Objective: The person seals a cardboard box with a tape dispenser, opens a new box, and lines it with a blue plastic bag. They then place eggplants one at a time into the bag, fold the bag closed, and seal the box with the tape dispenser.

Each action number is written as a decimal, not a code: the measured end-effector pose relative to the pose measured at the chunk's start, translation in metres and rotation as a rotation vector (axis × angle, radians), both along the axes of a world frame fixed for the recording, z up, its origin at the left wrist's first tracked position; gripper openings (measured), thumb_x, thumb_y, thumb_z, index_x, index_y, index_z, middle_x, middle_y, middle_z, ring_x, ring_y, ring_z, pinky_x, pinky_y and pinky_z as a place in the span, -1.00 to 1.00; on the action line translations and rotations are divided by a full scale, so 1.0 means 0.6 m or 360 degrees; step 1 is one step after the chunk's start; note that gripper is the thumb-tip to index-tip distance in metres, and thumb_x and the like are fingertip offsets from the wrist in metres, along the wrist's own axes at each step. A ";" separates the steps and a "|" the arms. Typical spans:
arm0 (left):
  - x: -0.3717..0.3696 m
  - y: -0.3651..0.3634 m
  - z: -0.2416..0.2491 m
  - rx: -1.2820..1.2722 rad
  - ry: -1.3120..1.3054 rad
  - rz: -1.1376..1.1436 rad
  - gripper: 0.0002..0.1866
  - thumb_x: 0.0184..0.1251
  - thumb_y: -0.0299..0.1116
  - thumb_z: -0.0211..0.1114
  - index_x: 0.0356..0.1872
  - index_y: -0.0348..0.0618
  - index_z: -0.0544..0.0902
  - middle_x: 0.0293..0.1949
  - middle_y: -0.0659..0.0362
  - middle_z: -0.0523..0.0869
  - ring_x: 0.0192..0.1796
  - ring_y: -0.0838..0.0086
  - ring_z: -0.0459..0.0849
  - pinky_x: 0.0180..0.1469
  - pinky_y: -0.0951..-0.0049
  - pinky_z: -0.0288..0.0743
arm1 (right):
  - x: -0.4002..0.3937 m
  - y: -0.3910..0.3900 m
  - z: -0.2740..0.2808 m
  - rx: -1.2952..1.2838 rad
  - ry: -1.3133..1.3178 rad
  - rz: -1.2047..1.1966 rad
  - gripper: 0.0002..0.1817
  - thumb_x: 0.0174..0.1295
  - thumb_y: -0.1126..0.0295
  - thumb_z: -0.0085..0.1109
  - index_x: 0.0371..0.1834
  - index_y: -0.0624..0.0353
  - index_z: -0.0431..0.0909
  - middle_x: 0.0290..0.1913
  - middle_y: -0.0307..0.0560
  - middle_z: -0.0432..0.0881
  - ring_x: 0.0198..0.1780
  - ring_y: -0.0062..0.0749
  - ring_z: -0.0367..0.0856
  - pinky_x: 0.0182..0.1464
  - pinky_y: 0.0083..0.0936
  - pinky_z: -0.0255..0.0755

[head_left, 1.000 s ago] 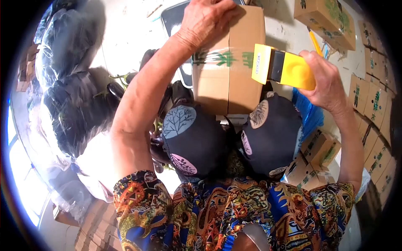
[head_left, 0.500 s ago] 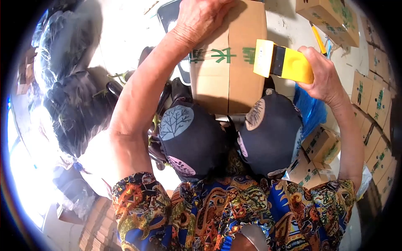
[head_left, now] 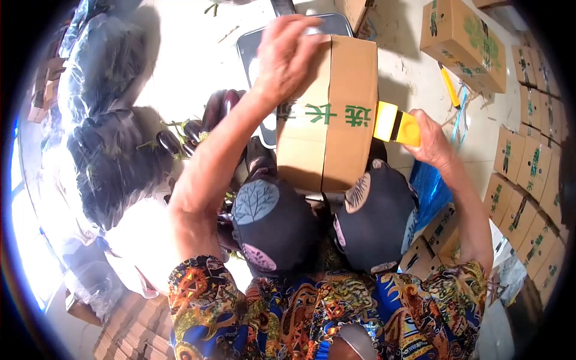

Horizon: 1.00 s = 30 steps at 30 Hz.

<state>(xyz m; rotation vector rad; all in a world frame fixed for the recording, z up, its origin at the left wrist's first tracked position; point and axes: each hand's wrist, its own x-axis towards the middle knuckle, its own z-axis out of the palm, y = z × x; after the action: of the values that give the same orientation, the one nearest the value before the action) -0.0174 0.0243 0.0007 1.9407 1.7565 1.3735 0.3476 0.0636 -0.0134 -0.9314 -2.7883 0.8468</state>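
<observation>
A closed cardboard box with green printed characters stands in front of my knees, its flaps meeting in a seam down the middle. My left hand is at the far left corner of its top, fingers bent over the edge; something shiny shows at the fingertips, too small to name. In my right hand is a yellow tape dispenser with a black band. Its front end is against or very close to the right side of the box; contact cannot be made out.
A grey-rimmed scale or tray lies partly under the box. Eggplants and filled plastic bags are at left. Printed cartons are stacked at right, near a yellow-handled cutter and blue plastic strips.
My right hand has brought the tape dispenser leftward and lower, from over the box's right edge to its right side. The left hand stays at the far edge. The view has shifted.
</observation>
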 end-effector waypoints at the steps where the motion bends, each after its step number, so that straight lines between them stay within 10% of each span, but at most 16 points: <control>1: -0.010 -0.016 -0.025 0.0026 0.0001 0.0263 -0.65 0.51 -0.30 0.08 0.20 -0.22 0.55 0.01 0.00 0.67 0.07 0.30 0.63 0.15 0.37 0.51 | -0.005 -0.002 -0.001 -0.0025 -0.0006 -0.0012 -0.32 -0.10 0.35 0.50 0.08 0.29 0.33 -0.13 0.21 0.57 -0.08 0.17 0.61 0.01 -0.17 0.56; 3: -0.008 -0.077 -0.027 -0.0864 -0.1785 0.0239 -0.57 0.46 -0.18 0.12 0.24 -0.17 0.51 0.08 0.00 0.64 0.09 0.17 0.63 0.22 0.28 0.48 | -0.022 -0.007 0.009 -0.0039 -0.0012 -0.0032 -0.32 -0.10 0.36 0.50 0.08 0.29 0.33 -0.13 0.21 0.57 -0.07 0.17 0.61 0.00 -0.17 0.56; 4: -0.002 -0.115 -0.088 -0.0951 -0.1174 0.0054 -0.56 0.49 -0.15 0.07 0.24 -0.21 0.50 0.10 0.00 0.64 0.07 0.22 0.66 0.17 0.30 0.52 | -0.029 -0.007 0.014 -0.0045 -0.0016 -0.0040 -0.32 -0.10 0.36 0.50 0.08 0.28 0.33 -0.13 0.22 0.57 -0.07 0.17 0.61 0.00 -0.16 0.56; 6: 0.013 -0.138 -0.100 -0.1209 -0.1387 0.0002 -0.54 0.55 -0.12 0.00 0.23 -0.26 0.50 0.10 -0.01 0.65 0.03 0.29 0.69 0.10 0.32 0.59 | -0.034 -0.003 0.019 -0.0033 -0.0033 -0.0010 -0.32 -0.12 0.37 0.51 0.08 0.28 0.33 -0.12 0.23 0.57 -0.06 0.18 0.61 -0.02 -0.15 0.55; 8: 0.036 -0.121 0.001 -0.1485 -0.3109 0.0273 -0.54 0.58 -0.12 -0.04 0.20 -0.29 0.52 0.06 -0.02 0.67 0.00 0.35 0.71 0.04 0.33 0.63 | -0.036 -0.015 0.031 -0.0029 -0.0044 0.0023 -0.29 -0.17 0.41 0.53 0.07 0.28 0.33 -0.12 0.23 0.57 -0.07 0.21 0.61 -0.03 -0.14 0.55; 9: 0.042 -0.121 0.001 -0.1501 -0.3288 0.0268 -0.54 0.58 -0.12 -0.04 0.19 -0.29 0.52 0.05 -0.03 0.68 -0.01 0.35 0.71 0.03 0.32 0.63 | -0.038 -0.027 0.048 -0.0104 0.0009 -0.0032 -0.27 -0.19 0.42 0.55 0.07 0.28 0.32 -0.12 0.24 0.57 -0.07 0.22 0.60 -0.04 -0.13 0.54; 16: 0.009 -0.127 -0.231 -0.1601 -0.2398 0.0001 -0.52 0.58 -0.08 -0.04 0.16 -0.31 0.55 0.00 -0.04 0.70 -0.01 0.36 0.71 0.00 0.29 0.65 | -0.126 -0.042 0.185 0.0159 -0.0178 0.0024 -0.29 -0.19 0.45 0.54 0.06 0.26 0.33 -0.21 0.19 0.55 -0.19 0.12 0.62 -0.16 -0.15 0.55; 23: -0.027 -0.146 -0.005 -0.1199 -0.1573 0.0092 -0.32 0.59 0.07 -0.10 0.47 -0.27 0.26 0.39 -0.01 0.43 0.36 0.35 0.42 0.41 0.36 0.22 | -0.273 -0.058 0.181 0.0183 -0.0318 0.0069 -0.42 0.02 0.21 0.47 -0.04 0.25 0.34 -0.32 0.18 0.61 -0.30 0.19 0.66 -0.27 -0.06 0.55; 30: -0.035 -0.145 -0.072 -0.0904 -0.0640 0.0184 -0.37 0.55 -0.05 0.02 0.42 -0.32 0.27 0.28 -0.32 0.46 0.35 -0.11 0.44 0.36 0.20 0.31 | -0.306 -0.061 0.180 0.0278 -0.0322 0.0172 -0.40 0.07 0.16 0.44 0.00 0.31 0.34 -0.36 0.22 0.61 -0.32 0.20 0.67 -0.25 -0.02 0.54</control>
<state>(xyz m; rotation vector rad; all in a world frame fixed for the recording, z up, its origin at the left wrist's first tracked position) -0.0383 -0.0626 -0.0424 1.1943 1.8123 1.0404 0.1640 0.0270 0.0944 -0.8910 -3.0483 0.5346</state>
